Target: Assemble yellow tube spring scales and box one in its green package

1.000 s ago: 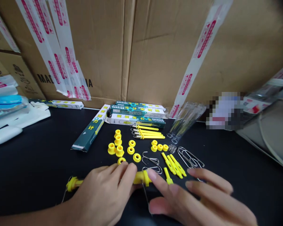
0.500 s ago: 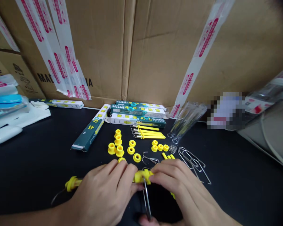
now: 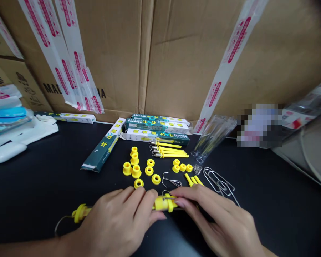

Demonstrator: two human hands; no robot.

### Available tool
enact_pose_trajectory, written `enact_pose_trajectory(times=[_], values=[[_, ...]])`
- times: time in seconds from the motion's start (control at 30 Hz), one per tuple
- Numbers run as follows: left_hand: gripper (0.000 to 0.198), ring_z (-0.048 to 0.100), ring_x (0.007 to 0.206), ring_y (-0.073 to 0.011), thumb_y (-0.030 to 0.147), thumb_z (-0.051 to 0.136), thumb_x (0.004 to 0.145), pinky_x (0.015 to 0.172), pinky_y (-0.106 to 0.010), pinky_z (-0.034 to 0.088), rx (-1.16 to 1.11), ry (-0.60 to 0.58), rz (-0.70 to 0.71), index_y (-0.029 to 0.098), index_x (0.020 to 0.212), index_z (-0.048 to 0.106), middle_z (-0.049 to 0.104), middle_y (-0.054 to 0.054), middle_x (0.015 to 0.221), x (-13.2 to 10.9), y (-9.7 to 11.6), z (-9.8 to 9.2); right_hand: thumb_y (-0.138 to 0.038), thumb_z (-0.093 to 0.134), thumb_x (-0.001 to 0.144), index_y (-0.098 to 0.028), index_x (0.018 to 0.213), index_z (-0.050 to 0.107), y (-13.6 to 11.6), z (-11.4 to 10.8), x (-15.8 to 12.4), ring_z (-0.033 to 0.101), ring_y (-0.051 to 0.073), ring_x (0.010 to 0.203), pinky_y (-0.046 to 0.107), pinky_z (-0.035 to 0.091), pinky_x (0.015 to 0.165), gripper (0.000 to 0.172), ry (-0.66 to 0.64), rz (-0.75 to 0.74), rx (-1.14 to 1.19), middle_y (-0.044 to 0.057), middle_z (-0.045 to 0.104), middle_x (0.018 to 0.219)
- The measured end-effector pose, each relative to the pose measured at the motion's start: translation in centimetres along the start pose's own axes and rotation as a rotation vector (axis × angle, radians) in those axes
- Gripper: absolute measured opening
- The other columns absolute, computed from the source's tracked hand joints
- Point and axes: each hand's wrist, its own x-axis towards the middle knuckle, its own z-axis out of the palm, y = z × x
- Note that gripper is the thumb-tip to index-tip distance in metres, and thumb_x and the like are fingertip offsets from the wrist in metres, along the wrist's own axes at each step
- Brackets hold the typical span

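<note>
My left hand (image 3: 120, 214) is closed around the tube of a spring scale that lies crosswise above the table. Past the wrist its yellow collar (image 3: 80, 213) sticks out, with a thin wire hook (image 3: 59, 223) hanging from it. Beyond the fingers shows the yellow end cap (image 3: 162, 203). My right hand (image 3: 216, 210) pinches a bent metal wire handle (image 3: 169, 198) with thumb and forefinger, its near stretch lying along the cap. Most of the handle is hidden behind the fingers, so I cannot tell whether its tip sits in the cap's hole.
Yellow caps (image 3: 134, 159), yellow rings (image 3: 149, 171), small sleeves (image 3: 182, 167), springs (image 3: 197, 169), hooks (image 3: 173, 182) and wire handles (image 3: 219, 180) lie beyond the hands. Yellow rods (image 3: 171, 150), clear tubes (image 3: 213, 137) and printed boxes (image 3: 156, 125) stand before a cardboard box (image 3: 176, 71).
The wire handle has swung from pointing down toward me to lying along the cap on the right. My right fingers have shifted onto it; my left hand keeps its hold.
</note>
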Motion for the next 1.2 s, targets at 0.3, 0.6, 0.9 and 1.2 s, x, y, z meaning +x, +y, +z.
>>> enact_pose_trajectory(times=[0.3,0.6,0.9,1.2], values=[[0.037,0.067,0.051,-0.0157,0.031,0.035,0.114,0.047,-0.033,0.046,-0.016,0.131,0.011,0.017,0.092,0.062,0.070,0.003,0.065,0.3,0.3,0.1,-0.020,0.042,0.111,-0.019,0.128,0.066,-0.3,-0.3,0.8,0.076,0.014,0.076,0.018,0.060,0.068,0.029,0.010,-0.062,-0.038,0.007,0.075,0.091],[0.049,0.065,0.046,-0.0158,0.021,0.018,0.115,0.042,-0.033,0.044,0.005,0.106,-0.003,0.018,0.086,0.058,0.065,0.003,0.058,0.6,0.1,-0.5,-0.043,0.055,0.106,-0.012,0.129,0.064,-0.6,-0.7,1.2,0.077,0.017,0.100,0.017,0.060,0.091,0.040,-0.107,-0.128,0.004,0.014,0.075,0.110],[0.050,0.069,0.049,-0.0175,0.028,0.018,0.115,0.042,-0.033,0.046,-0.005,0.104,0.014,0.017,0.089,0.059,0.070,0.001,0.060,0.7,0.5,-0.5,-0.030,0.055,0.107,-0.017,0.126,0.064,-0.9,-0.7,0.7,0.076,0.018,0.100,0.024,0.060,0.096,0.025,-0.070,-0.082,0.017,0.009,0.078,0.109],[0.043,0.073,0.057,-0.0170,0.029,0.027,0.115,0.050,-0.033,0.048,0.079,0.175,0.026,0.014,0.098,0.063,0.075,0.001,0.066,0.7,0.7,-0.6,-0.024,0.060,0.105,-0.015,0.127,0.063,-1.0,-0.4,0.8,0.075,0.017,0.103,0.021,0.056,0.102,0.024,-0.032,-0.100,0.052,0.009,0.078,0.110]])
